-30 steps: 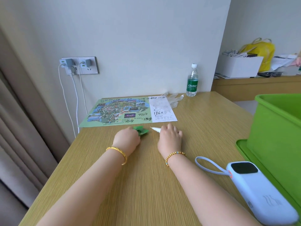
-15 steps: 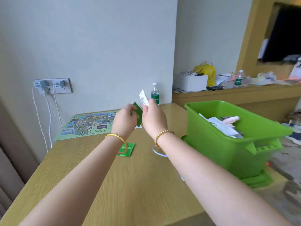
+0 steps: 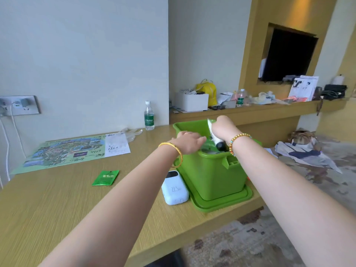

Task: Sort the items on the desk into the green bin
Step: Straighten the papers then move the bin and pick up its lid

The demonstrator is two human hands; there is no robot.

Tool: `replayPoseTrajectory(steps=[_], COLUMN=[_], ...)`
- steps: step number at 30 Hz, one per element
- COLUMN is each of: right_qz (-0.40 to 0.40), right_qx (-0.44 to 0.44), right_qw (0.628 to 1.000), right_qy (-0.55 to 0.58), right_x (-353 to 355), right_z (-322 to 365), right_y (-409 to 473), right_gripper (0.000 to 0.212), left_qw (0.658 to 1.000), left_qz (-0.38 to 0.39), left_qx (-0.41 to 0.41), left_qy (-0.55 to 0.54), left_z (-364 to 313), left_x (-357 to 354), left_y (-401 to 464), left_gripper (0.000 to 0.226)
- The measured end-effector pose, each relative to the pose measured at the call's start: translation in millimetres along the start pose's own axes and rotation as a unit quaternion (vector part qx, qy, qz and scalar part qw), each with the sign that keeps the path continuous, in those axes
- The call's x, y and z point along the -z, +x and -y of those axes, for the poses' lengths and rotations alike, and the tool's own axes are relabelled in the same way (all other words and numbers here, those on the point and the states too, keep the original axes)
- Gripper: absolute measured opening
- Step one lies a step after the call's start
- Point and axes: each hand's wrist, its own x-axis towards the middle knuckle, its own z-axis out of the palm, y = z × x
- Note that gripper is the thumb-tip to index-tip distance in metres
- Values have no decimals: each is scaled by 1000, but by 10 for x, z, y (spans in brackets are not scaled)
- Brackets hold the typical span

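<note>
head view: both arms reach forward over the bin (image 3: pixel 212 176), a green tub standing on its green lid (image 3: pixel 227 202) at the desk's right edge. the left hand (image 3: pixel 189 141), with a gold bangle at the wrist, is held palm down over the bin's near left rim, fingers stretched toward the inside; whether it holds anything i cannot tell, since its underside is hidden. the right hand (image 3: pixel 221 127), with a beaded bracelet at the wrist, is bent down over the middle of the bin and pinches a small white packet (image 3: pixel 209 124) that sticks up beside the thumb. inside the bin, below that hand, lie a dark round object (image 3: pixel 221 145) and some pale items, too hidden to tell apart. on the desk (image 3: pixel 67 205) a white power bank (image 3: pixel 174 187) lies touching the lid's left side. a green sachet (image 3: pixel 105 177) lies flat well to the left of it, apart from everything else. farther back a map (image 3: pixel 63 153) lies flat with a white slip (image 3: pixel 117 144) on its right end, and some clear plastic (image 3: pixel 133 132) lies just behind that. a water bottle (image 3: pixel 149 116) stands upright against the wall. a wall socket (image 3: pixel 21 105) at far left holds chargers with white cables hanging down. behind the bin a shelf (image 3: pixel 250 110) carries a white box, a yellow bag and loose clutter.
</note>
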Motion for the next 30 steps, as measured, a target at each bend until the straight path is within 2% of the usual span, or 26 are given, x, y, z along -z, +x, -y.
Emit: replayPoseTrajectory(steps=[1,2,3,5,7,9,12,14,16,19,22,26,30], right_qz=[20,33,41,27,-7,-46,-95,-90,-57,74,196,205,230], right_qx=[-1,-7,-11,4,56,121,220,269,278,209,130,26,22], right_qw=[1000,999,999,999,998,992,970,958,959,967,933,940,939], right_qy=[-12,-18,-22,-24,-13,10,30,25,-8,-127,-273,-272,-255], right_x=[6,-1,-20,-58,-105,-165,-322,-515,-771,-1142,-1469,-1681,-1727], right_z=[-26,-41,-49,-10,88,224,504,643,690,589,373,187,118], right_y=[-13,-24,-37,-83,-147,-222,-436,-583,-711,-824,-852,-856,-809], right_gripper=[18,27,32,29,22,35,38,34,32,29,32,40,54], left_qw=[999,998,999,994,982,969,958,959,960,960,957,946,939], left_qz=[8,4,-17,-102,-184,-246,-277,-265,-248,-200,-126,-43,28], left_qx=[-4,-5,-8,-10,4,26,68,96,123,178,238,283,299], left_qy=[48,56,45,29,33,24,34,36,50,80,106,152,168], left_z=[15,37,67,166,281,426,697,898,1113,1424,1713,2033,2243], left_x=[-44,-66,-64,-32,25,88,178,201,190,132,64,-68,-201], left_y=[18,26,25,17,-14,-87,-254,-407,-579,-847,-1058,-1224,-1281], left_gripper=[46,46,45,42,40,38,41,43,44,46,48,53,59])
